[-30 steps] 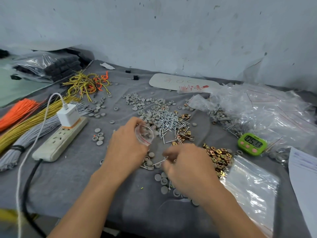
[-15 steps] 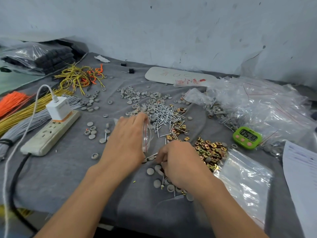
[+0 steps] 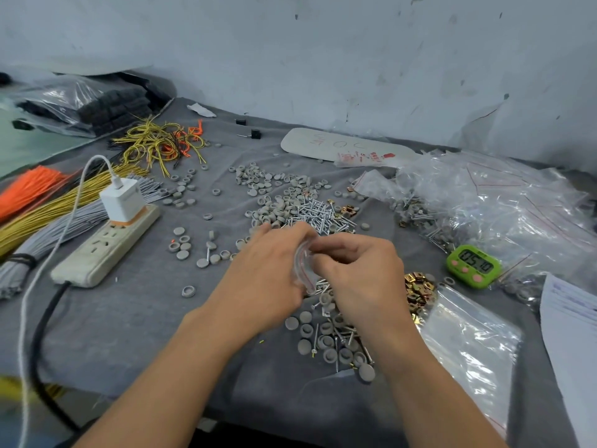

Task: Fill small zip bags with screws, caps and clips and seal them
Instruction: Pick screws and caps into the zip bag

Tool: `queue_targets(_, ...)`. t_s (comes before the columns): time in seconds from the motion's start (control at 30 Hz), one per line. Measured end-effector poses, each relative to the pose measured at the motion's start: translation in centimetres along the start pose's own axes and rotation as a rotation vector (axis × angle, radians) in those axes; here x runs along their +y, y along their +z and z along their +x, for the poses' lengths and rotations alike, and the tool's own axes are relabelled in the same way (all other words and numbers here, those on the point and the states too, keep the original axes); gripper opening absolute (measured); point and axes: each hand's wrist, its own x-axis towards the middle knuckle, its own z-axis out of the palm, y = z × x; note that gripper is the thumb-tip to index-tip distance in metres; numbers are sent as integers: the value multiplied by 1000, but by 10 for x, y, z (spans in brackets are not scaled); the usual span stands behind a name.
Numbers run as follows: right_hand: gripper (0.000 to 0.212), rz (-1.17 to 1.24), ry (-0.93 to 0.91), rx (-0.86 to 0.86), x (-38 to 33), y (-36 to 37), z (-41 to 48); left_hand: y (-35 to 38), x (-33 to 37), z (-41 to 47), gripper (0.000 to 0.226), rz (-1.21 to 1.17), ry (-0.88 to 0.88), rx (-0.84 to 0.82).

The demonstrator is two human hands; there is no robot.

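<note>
Your left hand [image 3: 268, 273] holds a small clear plastic zip bag with a red seal line [image 3: 303, 265] just above the grey cloth-covered counter [image 3: 135, 318], its grip closed on the bag's left side so the mouth faces your right hand [image 3: 361, 273]. The right hand's fingers [image 3: 326, 250] are bunched at that mouth, closed as if around small parts, though what they hold is hidden; this reads as a loading step, not yet sealing. The bag is kept directly over the near scatter of round grey plastic caps and silver screws [image 3: 329, 337], probably so dropped pieces fall back among the stock. Brass-coloured metal clips [image 3: 416, 289] lie just right of your right hand, and a larger heap of silver screws [image 3: 319, 215] sits behind both hands, all within short reach. A flat stack of empty clear bags [image 3: 468, 350] waits at the right, near the green digital timer [image 3: 473, 266].
</note>
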Motion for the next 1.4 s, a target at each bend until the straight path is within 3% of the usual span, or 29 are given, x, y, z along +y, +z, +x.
queue_targets(0.17,22,107,91,-121,-8,14,7,-9,5,-4,45,-145,11,53)
queue_targets(0.27,35,-195,-7,-236,-10,24,9,-15,2,-6,45,-195,12,44)
queue_targets(0.33,24,-326,-53,-250,-13,30,8,-17,-2,-7,45,-178,16,48)
queue_targets(0.47,19,-302,-54,-270,-11,36,11,-24,-12,-9,51,-167,10,102)
queue_targets(0.57,11,-207,-48,-294,-11,37,11,-28,-20,-8,60,-119,10,50)
queue_targets(0.73,29,-22,-96,-538,-16,43,5,-33,-31,-8,41,-10,-83,132)
queue_targets(0.83,28,285,-19,-328,-19,40,6,-34,-39,-10,22,13,-172,183)
queue_targets(0.9,35,336,37,-103,-16,31,10,-38,-47,-13,27,74,-290,256)
queue_targets(1.0,24,-61,18,-29,-6,27,17,-48,-57,-17,40,137,-460,405)
queue_targets(1.03,23,-188,-13,-96,-4,31,16,-49,-58,-17,44,156,-478,426)
queue_targets(1.17,55,-625,-232,-486,6,69,5,-44,-58,-17,46,178,-443,343)
queue_targets(1.23,44,-728,-323,-513,8,83,3,-40,-58,-17,45,155,-439,277)
queue_targets(1.4,35,-759,-206,-363,5,79,8,-39,-67,-18,46,153,-451,214)
